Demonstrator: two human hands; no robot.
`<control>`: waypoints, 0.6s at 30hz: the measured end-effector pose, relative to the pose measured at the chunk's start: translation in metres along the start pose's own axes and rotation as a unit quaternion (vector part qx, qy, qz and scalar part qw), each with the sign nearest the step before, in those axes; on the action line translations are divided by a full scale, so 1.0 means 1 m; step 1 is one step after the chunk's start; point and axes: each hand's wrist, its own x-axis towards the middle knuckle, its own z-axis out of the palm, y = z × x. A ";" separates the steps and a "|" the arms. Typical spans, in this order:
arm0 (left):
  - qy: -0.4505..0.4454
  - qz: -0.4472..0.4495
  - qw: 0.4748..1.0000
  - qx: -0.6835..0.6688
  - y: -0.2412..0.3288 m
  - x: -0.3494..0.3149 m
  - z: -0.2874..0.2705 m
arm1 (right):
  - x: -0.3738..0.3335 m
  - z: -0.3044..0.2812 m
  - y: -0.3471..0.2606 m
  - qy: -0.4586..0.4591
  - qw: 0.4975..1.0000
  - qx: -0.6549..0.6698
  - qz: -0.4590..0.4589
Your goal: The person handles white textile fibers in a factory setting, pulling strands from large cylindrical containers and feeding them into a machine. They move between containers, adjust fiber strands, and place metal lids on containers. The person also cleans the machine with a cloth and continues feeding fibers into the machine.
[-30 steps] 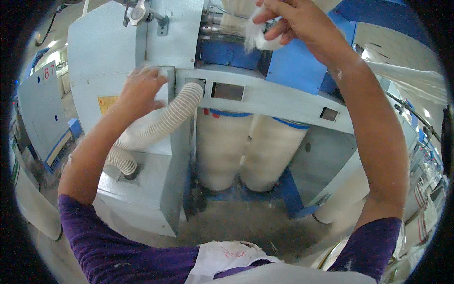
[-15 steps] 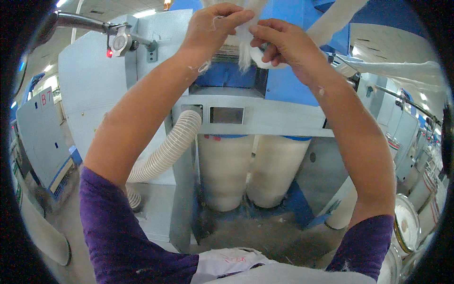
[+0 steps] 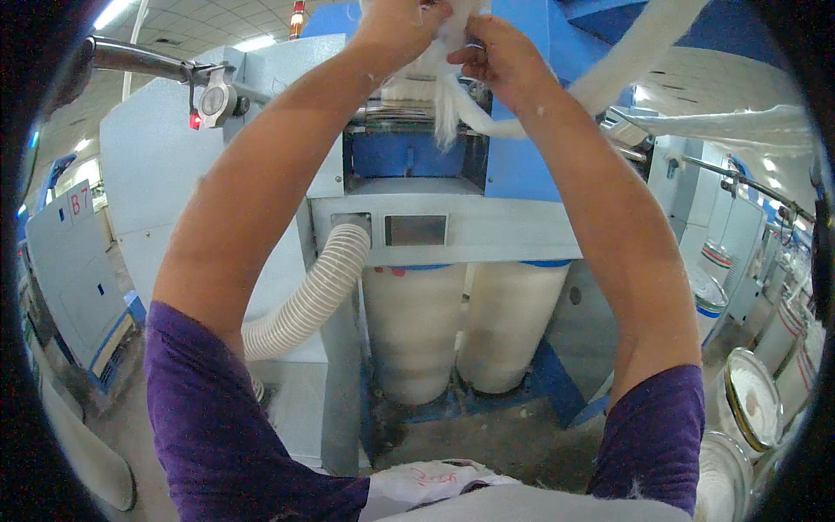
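Both my arms reach up to the top edge of the head view, in front of a blue and pale grey machine [image 3: 522,165]. My left hand [image 3: 402,28], partly cut off by the edge, is closed on a soft white fibre sliver [image 3: 454,39]. Close beside it, my right hand [image 3: 506,63] has its fingers curled in against the same sliver. A loose, frayed tail [image 3: 446,117] hangs below the hands, before the rollers [image 3: 404,115]. Another length of sliver [image 3: 496,126] loops behind my right wrist and rises to the upper right as a thick band [image 3: 639,56].
A ribbed hose [image 3: 313,291] curves down the machine's left side. Two tall pale cans [image 3: 413,339] stand beneath it. At upper left a metal bar [image 3: 143,56] juts out. Fibre-filled cans [image 3: 752,400] crowd the lower right, and more sliver [image 3: 739,126] stretches across at right.
Both hands sit higher in the view, and the right has moved slightly left, nearer the left hand. The machine appears lower in the picture. More of the looped sliver shows below the right hand.
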 end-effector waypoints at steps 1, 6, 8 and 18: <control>-0.039 0.036 0.998 -0.032 -0.004 0.002 0.000 | -0.002 -0.002 0.001 0.001 1.000 -0.021 -0.003; -0.096 -0.030 0.993 -0.068 -0.016 0.003 -0.001 | -0.021 -0.003 0.002 0.042 0.996 -0.058 -0.047; -0.100 -0.031 0.992 -0.072 -0.013 0.002 0.000 | -0.025 0.001 -0.003 0.064 0.989 -0.059 -0.123; 0.050 0.009 0.968 -0.247 -0.024 0.011 0.028 | -0.057 0.036 -0.017 0.045 0.988 -0.119 -0.090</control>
